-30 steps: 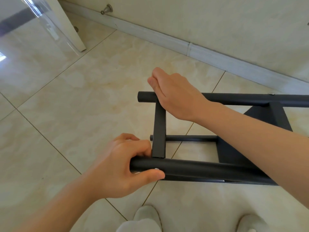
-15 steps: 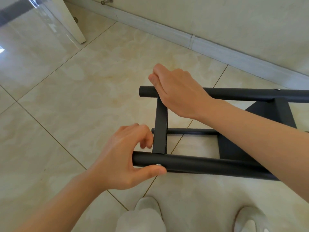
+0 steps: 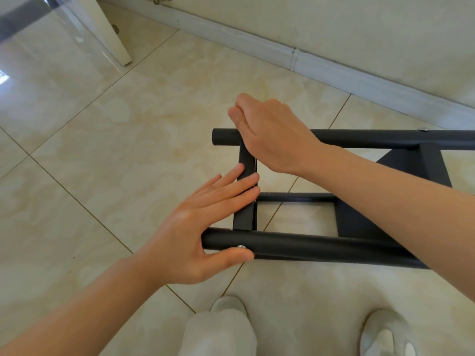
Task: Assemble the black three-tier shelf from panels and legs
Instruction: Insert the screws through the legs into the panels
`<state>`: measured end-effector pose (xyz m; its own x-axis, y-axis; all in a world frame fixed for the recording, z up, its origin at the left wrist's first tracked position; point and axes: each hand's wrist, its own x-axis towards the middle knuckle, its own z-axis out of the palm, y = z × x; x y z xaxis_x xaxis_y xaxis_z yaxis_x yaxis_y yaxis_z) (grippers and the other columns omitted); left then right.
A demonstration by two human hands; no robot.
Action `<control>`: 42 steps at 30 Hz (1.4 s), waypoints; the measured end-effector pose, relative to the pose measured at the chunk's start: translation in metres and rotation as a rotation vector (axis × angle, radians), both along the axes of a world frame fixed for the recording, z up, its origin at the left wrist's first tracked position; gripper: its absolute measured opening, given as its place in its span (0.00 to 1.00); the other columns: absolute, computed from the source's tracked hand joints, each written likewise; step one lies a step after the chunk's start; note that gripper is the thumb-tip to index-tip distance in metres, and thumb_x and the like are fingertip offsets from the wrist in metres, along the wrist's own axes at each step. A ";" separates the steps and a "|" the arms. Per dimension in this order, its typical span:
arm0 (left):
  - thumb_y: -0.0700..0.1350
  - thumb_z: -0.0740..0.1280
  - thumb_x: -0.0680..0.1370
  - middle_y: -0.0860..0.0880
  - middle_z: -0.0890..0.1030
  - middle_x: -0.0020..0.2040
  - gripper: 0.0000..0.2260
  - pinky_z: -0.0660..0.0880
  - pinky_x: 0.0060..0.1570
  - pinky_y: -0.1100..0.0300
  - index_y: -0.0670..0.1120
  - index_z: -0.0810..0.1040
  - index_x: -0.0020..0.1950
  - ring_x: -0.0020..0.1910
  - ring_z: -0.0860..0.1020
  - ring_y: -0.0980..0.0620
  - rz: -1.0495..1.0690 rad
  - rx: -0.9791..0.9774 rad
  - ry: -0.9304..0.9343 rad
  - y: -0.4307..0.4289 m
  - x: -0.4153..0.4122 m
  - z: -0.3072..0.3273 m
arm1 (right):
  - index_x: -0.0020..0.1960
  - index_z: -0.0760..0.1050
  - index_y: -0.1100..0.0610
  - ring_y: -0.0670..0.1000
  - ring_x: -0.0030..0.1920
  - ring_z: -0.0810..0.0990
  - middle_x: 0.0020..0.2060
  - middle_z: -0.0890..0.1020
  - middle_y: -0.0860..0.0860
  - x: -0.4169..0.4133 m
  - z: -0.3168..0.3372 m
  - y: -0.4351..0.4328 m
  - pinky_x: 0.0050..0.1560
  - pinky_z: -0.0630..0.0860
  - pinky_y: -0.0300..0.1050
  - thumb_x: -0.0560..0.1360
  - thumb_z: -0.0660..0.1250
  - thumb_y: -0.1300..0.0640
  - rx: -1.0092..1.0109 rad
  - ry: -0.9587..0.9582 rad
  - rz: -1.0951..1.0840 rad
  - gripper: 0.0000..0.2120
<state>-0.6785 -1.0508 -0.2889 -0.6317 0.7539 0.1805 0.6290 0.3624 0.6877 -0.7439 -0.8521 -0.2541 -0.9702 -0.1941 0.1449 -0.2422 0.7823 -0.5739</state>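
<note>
Shelf (image 3: 359,222) lies on its side on the floor (image 3: 128,150). Left hand (image 3: 195,227) is released: fingers flat on the end panel (image 3: 244,217), thumb under the near leg (image 3: 321,246) by its screw (image 3: 240,246). Right hand (image 3: 270,134) grasps the far leg (image 3: 359,138). Advised: press the panel square and check the screw is seated.
</note>
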 end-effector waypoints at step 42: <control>0.53 0.72 0.73 0.44 0.71 0.74 0.31 0.62 0.76 0.51 0.38 0.71 0.71 0.79 0.62 0.44 -0.001 0.043 0.026 0.005 -0.002 -0.002 | 0.48 0.85 0.56 0.49 0.47 0.85 0.42 0.87 0.50 0.057 -0.034 0.027 0.46 0.81 0.35 0.74 0.73 0.59 -0.520 -0.895 0.226 0.05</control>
<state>-0.6801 -1.0456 -0.2912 -0.6257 0.7455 0.2296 0.6475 0.3322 0.6859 -0.6866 -0.8253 -0.2886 -0.7135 -0.5027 -0.4881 0.3260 0.3784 -0.8663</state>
